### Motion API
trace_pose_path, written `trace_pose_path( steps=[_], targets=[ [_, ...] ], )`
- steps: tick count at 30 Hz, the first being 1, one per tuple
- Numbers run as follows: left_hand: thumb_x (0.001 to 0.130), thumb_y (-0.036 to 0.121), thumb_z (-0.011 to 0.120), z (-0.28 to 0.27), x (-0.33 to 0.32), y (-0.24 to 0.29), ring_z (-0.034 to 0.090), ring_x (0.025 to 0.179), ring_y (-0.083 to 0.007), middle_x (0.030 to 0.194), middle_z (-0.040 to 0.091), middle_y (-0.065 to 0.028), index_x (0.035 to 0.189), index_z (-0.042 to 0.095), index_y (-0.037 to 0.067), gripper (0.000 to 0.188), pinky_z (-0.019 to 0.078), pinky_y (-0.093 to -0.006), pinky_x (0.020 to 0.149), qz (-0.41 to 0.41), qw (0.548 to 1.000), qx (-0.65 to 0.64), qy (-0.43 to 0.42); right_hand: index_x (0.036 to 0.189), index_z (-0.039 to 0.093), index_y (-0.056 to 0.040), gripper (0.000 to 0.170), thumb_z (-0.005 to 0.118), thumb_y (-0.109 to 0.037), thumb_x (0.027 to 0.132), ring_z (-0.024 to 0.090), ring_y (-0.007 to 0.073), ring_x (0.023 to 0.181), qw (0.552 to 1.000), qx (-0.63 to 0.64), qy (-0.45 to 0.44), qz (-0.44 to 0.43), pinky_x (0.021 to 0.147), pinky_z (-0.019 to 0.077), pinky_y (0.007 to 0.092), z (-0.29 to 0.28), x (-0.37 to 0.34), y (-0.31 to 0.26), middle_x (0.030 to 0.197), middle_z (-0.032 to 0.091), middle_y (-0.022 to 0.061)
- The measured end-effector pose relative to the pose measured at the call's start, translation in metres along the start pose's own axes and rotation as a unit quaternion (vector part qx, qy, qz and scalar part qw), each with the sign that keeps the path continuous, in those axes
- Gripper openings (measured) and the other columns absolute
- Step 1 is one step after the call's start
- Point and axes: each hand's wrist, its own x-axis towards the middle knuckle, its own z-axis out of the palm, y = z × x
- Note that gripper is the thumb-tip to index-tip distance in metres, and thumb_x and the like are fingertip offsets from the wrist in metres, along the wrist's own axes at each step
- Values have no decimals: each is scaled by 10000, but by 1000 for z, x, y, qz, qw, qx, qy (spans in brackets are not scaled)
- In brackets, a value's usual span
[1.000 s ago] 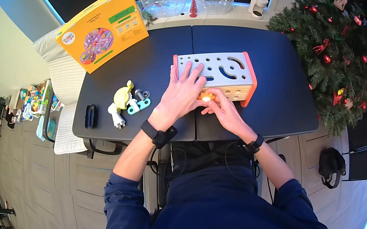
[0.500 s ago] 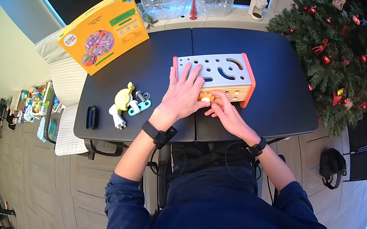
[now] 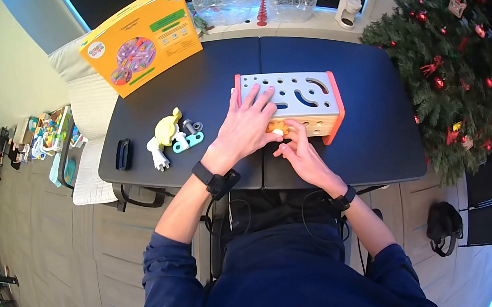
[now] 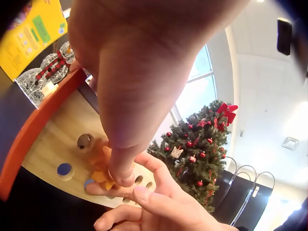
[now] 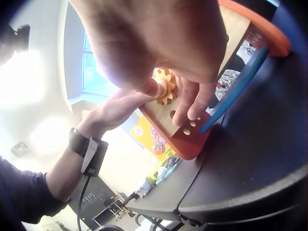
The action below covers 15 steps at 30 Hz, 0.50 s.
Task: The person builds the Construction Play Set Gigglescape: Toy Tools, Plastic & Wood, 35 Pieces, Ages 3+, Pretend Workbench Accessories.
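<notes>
A toy workbench (image 3: 294,113) with a grey perforated top, wooden sides and red end panels stands on the black table. My left hand (image 3: 245,127) rests on its top, fingers spread. Its thumb presses the face of an orange gear (image 4: 102,178) at the wooden front. My right hand (image 3: 309,159) is just below and right of the gear, fingers partly bent and spread. In the left wrist view, right fingertips touch the gear's lower edge beside the left thumb. The right wrist view shows the gear's teeth (image 5: 164,86) close against the wood.
On the left of the table (image 3: 369,152) lie a yellow and white toy piece (image 3: 167,131), a teal strip with holes (image 3: 189,142), a grey bolt (image 3: 189,126) and a black case (image 3: 123,154). A yellow box (image 3: 142,37) stands behind; a decorated tree (image 3: 439,62) is at right.
My right thumb has moved away from the gear and its fingers have spread. The left hand keeps its place on the workbench, thumb at the gear.
</notes>
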Motion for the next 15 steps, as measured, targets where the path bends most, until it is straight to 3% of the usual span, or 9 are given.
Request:
trace_pose_path(
  steps=[8, 9, 10, 12, 13, 14, 15],
  targets=[
    [917, 474, 787, 7, -5, -3, 364, 1579, -377, 1673, 445, -120, 1312, 619, 93, 574, 311, -691, 1234, 0, 1000, -11, 28, 1630, 151, -86, 646, 527, -64, 1105, 761, 259, 966, 1000, -22, 1, 20, 908, 579, 416, 2, -4, -6, 1363, 629, 247],
    [993, 407, 733, 4, -5, -8, 373, 1576, -388, 1676, 450, -149, 1387, 602, 77, 530, 331, -608, 1258, 3, 998, -60, 23, 1636, 145, -93, 664, 535, -62, 1100, 753, 241, 911, 1000, -25, 6, 18, 882, 579, 403, 1, -5, -2, 1317, 644, 212],
    [1013, 382, 710, 1, -5, -15, 381, 1572, -390, 1675, 450, -162, 1408, 592, 70, 517, 341, -575, 1259, -34, 979, -197, 42, 1637, 145, -92, 664, 535, -62, 1100, 750, 235, 897, 999, -31, 6, 21, 872, 579, 398, 0, -7, -3, 1288, 648, 201],
    [1054, 331, 665, -5, -7, -37, 398, 1565, -394, 1672, 451, -186, 1450, 571, 55, 492, 361, -508, 1263, -103, 881, -457, 76, 1637, 147, -91, 665, 536, -61, 1099, 742, 223, 870, 999, -42, 7, 30, 853, 578, 388, -5, -11, -10, 1231, 654, 177],
    [1079, 246, 613, 0, -13, -55, 452, 1532, -382, 1646, 477, -208, 1472, 552, 41, 447, 388, -457, 1246, -110, 903, -393, 136, 1636, 160, -85, 647, 526, -56, 1103, 722, 198, 833, 999, -32, 10, 34, 825, 573, 363, -7, -12, -13, 1138, 658, 143],
    [1063, 246, 616, -3, -22, -70, 493, 1483, -413, 1582, 531, -239, 1439, 583, 35, 433, 399, -486, 1234, -131, 924, -325, 151, 1635, 164, -81, 640, 520, -54, 1105, 717, 192, 832, 999, -20, 12, 36, 822, 572, 357, -9, -13, -11, 1125, 661, 137],
    [1043, 202, 610, 5, -34, -90, 503, 1473, -404, 1530, 577, -221, 1417, 600, 54, 402, 392, -484, 1242, -163, 953, -228, 111, 1634, 169, -78, 632, 515, -51, 1106, 713, 186, 830, 999, -8, 15, 39, 820, 571, 351, -12, -15, -7, 1111, 664, 131]
  ],
)
